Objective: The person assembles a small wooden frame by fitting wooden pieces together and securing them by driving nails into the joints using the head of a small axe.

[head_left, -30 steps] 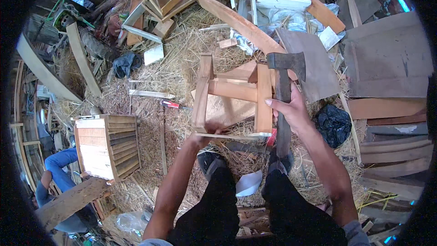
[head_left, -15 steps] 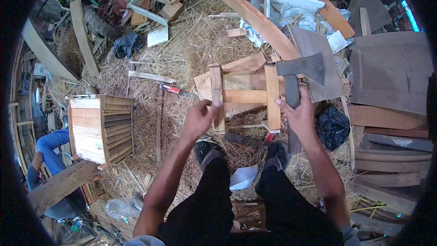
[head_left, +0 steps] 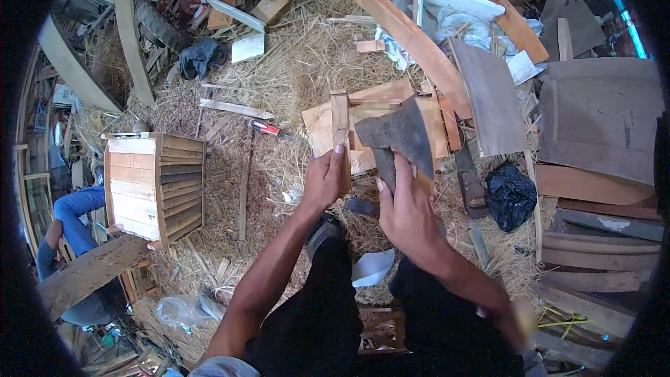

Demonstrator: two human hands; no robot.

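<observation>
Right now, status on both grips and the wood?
Left grip on wooden post. Right grip holding axe handle. Axe head partly hides boards behind.

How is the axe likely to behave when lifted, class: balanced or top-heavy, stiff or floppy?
The axe probably feels top-heavy, since its broad head, seemingly metal, sits at one end. It should stay stiff, as the thick handle looks solid. It might tip if the right hand, gripping close under the head, loosened.
</observation>
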